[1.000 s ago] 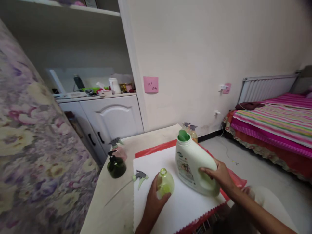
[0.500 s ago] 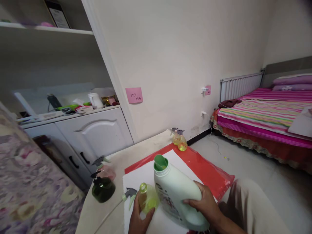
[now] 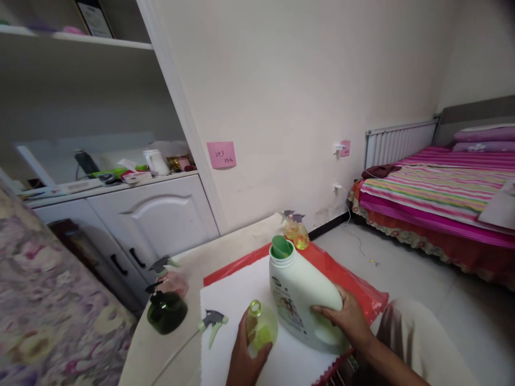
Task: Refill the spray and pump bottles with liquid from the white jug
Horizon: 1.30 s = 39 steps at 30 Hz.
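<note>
My left hand [image 3: 248, 348] is wrapped round a yellow-green spray bottle [image 3: 265, 328] whose neck is open, with liquid low inside. By its handle my right hand [image 3: 349, 313] grips a large pale green detergent jug [image 3: 300, 300], uncapped, with a green spout at its mouth. The jug leans to the left, its mouth above and behind the small bottle and apart from it. Left of my left hand lies a detached spray head [image 3: 213, 323] with its long tube. Beneath everything is a white sheet [image 3: 237, 287] on red plastic [image 3: 338, 271].
A dark green pump bottle [image 3: 167, 312] and a pink spray bottle [image 3: 174, 282] stand on the table's left side. Yellow spray bottles [image 3: 301, 236] stand at the far corner. Behind are a white cabinet [image 3: 161, 225] and wall; a bed [image 3: 434, 187] is at right.
Both hands have moved to the right with the spray bottle and the jug. The jug has shifted slightly up and away from the small bottle, and the spray head lies clear of my left hand.
</note>
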Each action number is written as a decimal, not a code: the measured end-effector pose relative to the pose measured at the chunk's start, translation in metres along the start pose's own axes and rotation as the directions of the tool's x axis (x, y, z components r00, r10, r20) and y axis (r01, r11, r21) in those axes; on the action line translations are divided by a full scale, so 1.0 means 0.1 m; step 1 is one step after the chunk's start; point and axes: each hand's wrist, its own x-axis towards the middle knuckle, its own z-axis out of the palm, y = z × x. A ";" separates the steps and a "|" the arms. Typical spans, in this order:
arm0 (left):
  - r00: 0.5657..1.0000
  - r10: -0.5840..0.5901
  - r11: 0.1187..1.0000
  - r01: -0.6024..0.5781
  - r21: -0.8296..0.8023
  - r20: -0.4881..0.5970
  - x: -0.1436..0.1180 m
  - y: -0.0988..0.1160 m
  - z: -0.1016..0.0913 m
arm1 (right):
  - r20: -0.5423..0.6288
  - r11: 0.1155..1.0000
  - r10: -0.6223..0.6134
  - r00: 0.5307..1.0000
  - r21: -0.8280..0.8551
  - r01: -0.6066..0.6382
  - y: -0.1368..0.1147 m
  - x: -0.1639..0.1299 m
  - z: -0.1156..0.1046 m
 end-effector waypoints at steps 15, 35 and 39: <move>0.995 -0.028 0.999 0.024 0.044 0.093 -0.11 0.03 0.06 | -0.086 0.993 0.081 0.993 -0.084 -0.088 0.21 0.07 -0.12; 0.991 0.117 0.993 -0.116 0.024 -0.066 0.13 1.09 -0.03 | -0.050 0.987 0.083 0.995 -0.133 -0.089 0.17 0.02 -0.13; 0.996 0.076 0.997 -0.076 0.014 -0.049 0.15 1.13 -0.02 | -0.039 0.988 0.078 0.996 -0.133 -0.083 0.17 0.03 -0.13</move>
